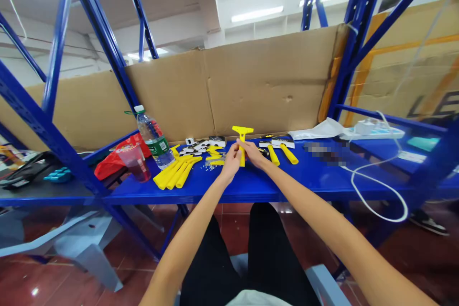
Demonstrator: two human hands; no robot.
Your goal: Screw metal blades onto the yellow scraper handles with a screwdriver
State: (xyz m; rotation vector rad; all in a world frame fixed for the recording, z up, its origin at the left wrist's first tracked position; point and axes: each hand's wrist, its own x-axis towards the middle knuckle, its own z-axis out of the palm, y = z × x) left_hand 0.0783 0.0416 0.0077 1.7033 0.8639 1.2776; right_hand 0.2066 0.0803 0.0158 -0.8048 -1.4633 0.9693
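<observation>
Both my hands hold one yellow scraper handle (pixel 243 130) upright above the blue table, its wide head at the top. My left hand (pixel 231 160) grips it from the left, and my right hand (pixel 253 153) closes on it from the right. Left of my hands lie several yellow handles (pixel 175 172) side by side. Behind them are small yellow parts (pixel 214 158), scattered tiny clear pieces (pixel 210 167) and a group of black-and-white pieces (pixel 201 146). To the right rest two scrapers (pixel 289 154) with yellow handles and black-and-white heads.
A water bottle (pixel 155 138), a reddish cup (pixel 136 165) and a red bag (pixel 114 162) stand at the left. A white bag (pixel 315 131), a power strip (pixel 373 131) and a looped white cable (pixel 376 213) are at the right. Cardboard (pixel 258 83) walls the table's back.
</observation>
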